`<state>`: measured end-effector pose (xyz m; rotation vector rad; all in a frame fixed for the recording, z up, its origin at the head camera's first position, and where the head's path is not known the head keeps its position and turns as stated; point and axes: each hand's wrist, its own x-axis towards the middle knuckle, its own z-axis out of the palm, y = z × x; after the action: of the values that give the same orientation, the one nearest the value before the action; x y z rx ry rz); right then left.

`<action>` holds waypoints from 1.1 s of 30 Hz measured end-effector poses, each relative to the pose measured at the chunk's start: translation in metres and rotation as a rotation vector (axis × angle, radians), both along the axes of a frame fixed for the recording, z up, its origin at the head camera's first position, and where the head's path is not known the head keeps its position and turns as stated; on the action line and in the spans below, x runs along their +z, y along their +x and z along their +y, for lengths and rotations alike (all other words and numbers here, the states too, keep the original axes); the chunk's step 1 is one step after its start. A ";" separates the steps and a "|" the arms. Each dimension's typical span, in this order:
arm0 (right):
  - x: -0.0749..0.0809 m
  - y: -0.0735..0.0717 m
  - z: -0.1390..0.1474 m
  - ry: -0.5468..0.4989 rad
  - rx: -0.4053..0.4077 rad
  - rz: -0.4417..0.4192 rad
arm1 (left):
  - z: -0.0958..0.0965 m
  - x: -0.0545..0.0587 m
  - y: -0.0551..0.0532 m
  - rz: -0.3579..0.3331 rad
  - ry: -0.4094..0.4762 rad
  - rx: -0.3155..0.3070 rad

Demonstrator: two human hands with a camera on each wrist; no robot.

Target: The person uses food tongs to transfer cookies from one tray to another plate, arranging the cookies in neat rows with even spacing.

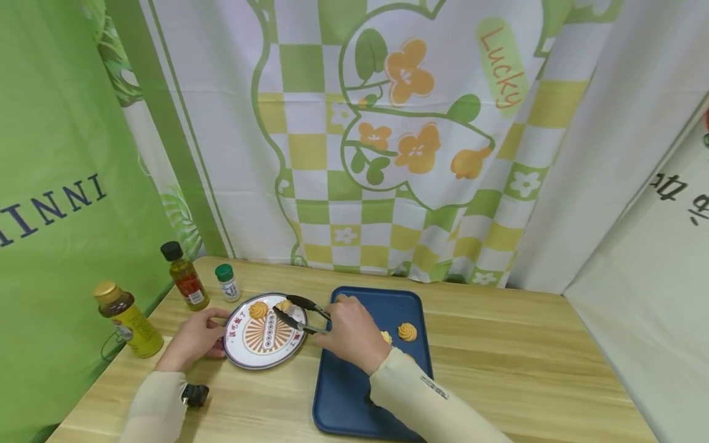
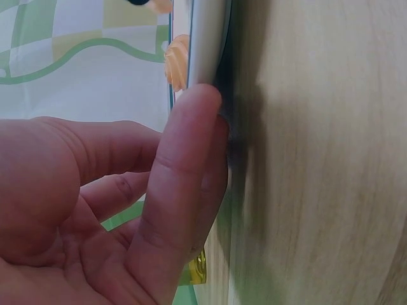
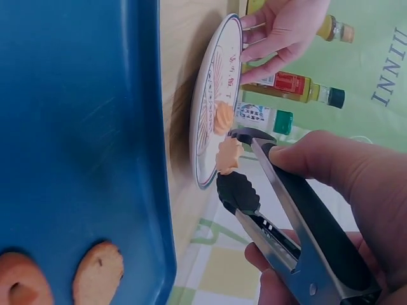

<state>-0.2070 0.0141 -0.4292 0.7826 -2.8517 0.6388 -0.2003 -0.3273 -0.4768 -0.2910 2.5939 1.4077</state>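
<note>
My right hand (image 1: 351, 329) grips black-and-silver tongs (image 3: 299, 222), thumb along one arm. Between the tong tips, over the far right part of a round white plate (image 1: 235, 344), is a pale piped cookie (image 3: 229, 155). A golden swirled cookie (image 1: 258, 310) sits on the plate beside it. The plate has a dark rim, red characters and an orange ray pattern. At its left edge my left hand (image 1: 194, 338) touches the rim, fingers spread along it and loosely bent, as the left wrist view shows close up.
A blue tray (image 1: 343, 394) lies right of the plate, partly under my right forearm. It bears a swirled cookie (image 1: 407, 332), an oval cookie (image 3: 98, 273) and others. Back left stand a yellow-labelled bottle (image 1: 135, 326), a black-capped bottle (image 1: 188, 283) and a green-capped jar (image 1: 228, 284). Curtains hang behind.
</note>
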 end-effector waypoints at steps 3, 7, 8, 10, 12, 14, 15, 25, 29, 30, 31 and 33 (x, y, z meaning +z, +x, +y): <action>-0.001 -0.003 -0.008 0.012 0.001 0.013 | 0.000 -0.001 0.000 -0.003 -0.001 0.002; 0.000 -0.004 -0.016 0.019 0.003 -0.005 | 0.001 -0.002 0.000 -0.008 -0.009 0.005; 0.001 -0.004 -0.017 0.024 0.001 -0.016 | 0.001 -0.002 0.000 -0.008 -0.012 0.004; 0.001 -0.004 -0.018 0.038 -0.005 -0.026 | 0.002 -0.002 0.000 -0.008 -0.015 0.002; 0.001 -0.004 -0.019 0.057 -0.015 -0.021 | 0.003 -0.001 -0.001 -0.007 -0.015 0.002; 0.000 -0.004 -0.019 0.074 -0.024 -0.005 | 0.003 0.000 -0.001 -0.003 -0.013 0.001; 0.000 -0.004 -0.019 0.081 -0.026 0.003 | 0.003 0.000 -0.001 -0.001 -0.012 0.001; -0.008 -0.006 -0.019 0.078 -0.010 -0.017 | 0.001 -0.001 -0.002 -0.002 -0.017 0.004; -0.007 -0.007 -0.022 0.084 -0.018 -0.020 | -0.001 -0.003 -0.002 -0.002 -0.008 0.005; -0.006 -0.006 -0.022 0.083 -0.020 -0.026 | -0.001 -0.004 -0.002 -0.005 -0.007 0.008; -0.006 -0.006 -0.023 0.084 -0.022 -0.032 | -0.001 -0.004 -0.003 -0.005 -0.009 0.007; -0.004 -0.004 -0.023 0.087 -0.026 -0.040 | -0.001 -0.003 -0.003 -0.004 -0.011 0.004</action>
<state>-0.2109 -0.0087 -0.4336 0.7519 -2.9390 0.5362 -0.2036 -0.3279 -0.4800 -0.3013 2.6003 1.3926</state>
